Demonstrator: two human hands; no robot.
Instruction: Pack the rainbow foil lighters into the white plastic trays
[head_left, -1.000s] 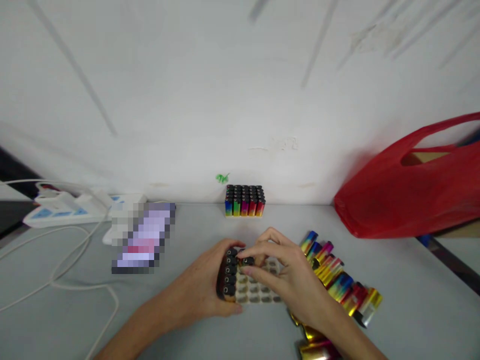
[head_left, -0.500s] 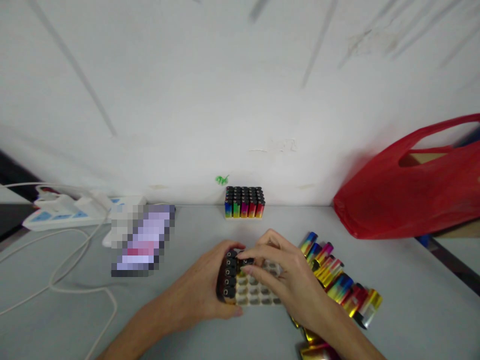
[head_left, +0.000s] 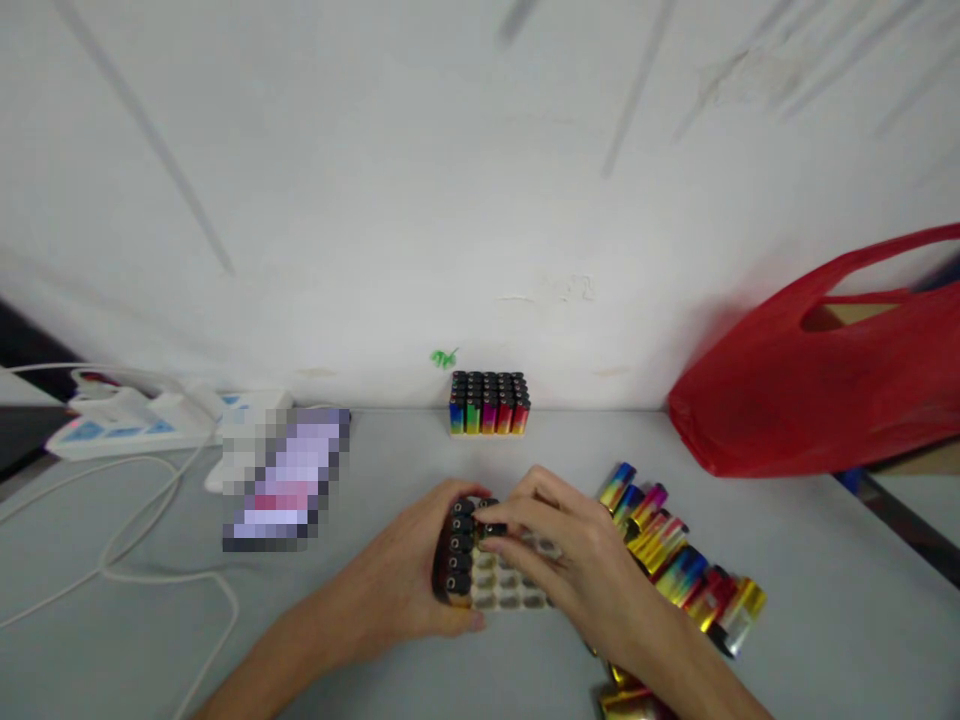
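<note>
My left hand point(head_left: 405, 560) is wrapped round the left side of a pale plastic tray point(head_left: 510, 598) with rows of round-cornered pockets. Along the tray's left edge, a column of black-topped lighters point(head_left: 459, 560) stands upright against my palm. My right hand point(head_left: 574, 530) reaches over the tray from the right, thumb and fingers pinching another black-topped lighter point(head_left: 495, 529) low over the second column. One more black top shows just behind it. The fingers partly hide the far pockets. Loose shiny lighters point(head_left: 679, 575) in blue, yellow, red and purple lie right of the tray, some behind my right forearm.
A filled block of colourful lighters point(head_left: 489, 405) stands against the wall point(head_left: 480, 200). At left are a phone point(head_left: 296, 475), a white power strip point(head_left: 142, 425) and loose white cables point(head_left: 112, 560). A red bag point(head_left: 817, 380) sits at the right on the grey table point(head_left: 360, 680).
The pinched lighter has come slightly nearer to me and lower, exposing a black top behind it in the second column. My left hand keeps its hold on the tray.
</note>
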